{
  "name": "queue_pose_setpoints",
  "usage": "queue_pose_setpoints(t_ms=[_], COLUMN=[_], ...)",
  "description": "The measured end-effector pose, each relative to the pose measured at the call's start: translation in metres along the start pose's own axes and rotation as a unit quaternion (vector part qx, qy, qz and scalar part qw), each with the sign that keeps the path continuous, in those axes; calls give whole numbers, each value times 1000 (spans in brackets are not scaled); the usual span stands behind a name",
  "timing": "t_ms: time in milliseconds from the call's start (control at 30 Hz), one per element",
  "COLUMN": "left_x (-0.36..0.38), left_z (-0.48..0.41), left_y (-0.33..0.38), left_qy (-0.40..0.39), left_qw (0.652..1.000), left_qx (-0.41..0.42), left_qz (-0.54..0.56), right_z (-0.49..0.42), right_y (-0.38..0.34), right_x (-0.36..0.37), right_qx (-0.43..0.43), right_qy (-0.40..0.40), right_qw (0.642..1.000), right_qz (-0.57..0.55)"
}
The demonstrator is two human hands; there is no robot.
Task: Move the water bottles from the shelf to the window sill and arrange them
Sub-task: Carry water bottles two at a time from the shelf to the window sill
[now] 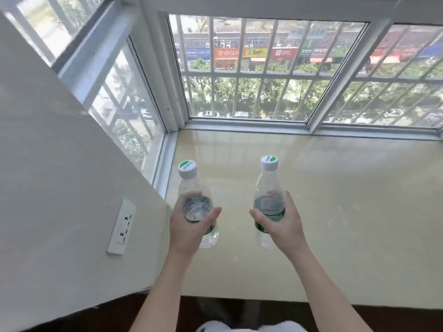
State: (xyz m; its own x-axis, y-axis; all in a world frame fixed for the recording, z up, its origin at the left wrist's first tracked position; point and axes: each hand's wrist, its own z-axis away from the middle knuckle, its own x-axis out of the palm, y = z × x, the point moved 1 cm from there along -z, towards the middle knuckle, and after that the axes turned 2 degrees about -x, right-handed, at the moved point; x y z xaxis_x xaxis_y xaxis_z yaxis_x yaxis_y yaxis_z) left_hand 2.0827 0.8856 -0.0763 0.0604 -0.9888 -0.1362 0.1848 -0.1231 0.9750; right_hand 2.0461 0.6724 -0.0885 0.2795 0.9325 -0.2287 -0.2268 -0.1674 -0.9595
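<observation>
Now both water bottles (189, 185) look clear, white-capped, green-labelled.

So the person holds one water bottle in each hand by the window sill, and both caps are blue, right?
Not quite: the head view shows both caps white with green tops, not blue. The left hand grips the left bottle, the right hand the right bottle, by the window sill.

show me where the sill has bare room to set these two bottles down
Widest bare window sill lies right of the right bottle; also a strip behind both bottles up to the window frame. Tightest between the left bottle and the wall.
</observation>
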Motion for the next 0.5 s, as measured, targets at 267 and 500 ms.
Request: queue_pose_setpoints(t_ms=[267,500], left_x=[39,52], left_z=[-21,-68], left_y=[-26,-111], left_qy=[-6,-28], left_qw=[999,996], left_qx=[-46,-79], left_qz=[-9,-39], right_z=[-23,-76], right_y=[41,122], right_x=[-18,8], right_qx=[44,61], right_qy=[-5,-49], right_qw=[999,997], right_qz=[-3,25])
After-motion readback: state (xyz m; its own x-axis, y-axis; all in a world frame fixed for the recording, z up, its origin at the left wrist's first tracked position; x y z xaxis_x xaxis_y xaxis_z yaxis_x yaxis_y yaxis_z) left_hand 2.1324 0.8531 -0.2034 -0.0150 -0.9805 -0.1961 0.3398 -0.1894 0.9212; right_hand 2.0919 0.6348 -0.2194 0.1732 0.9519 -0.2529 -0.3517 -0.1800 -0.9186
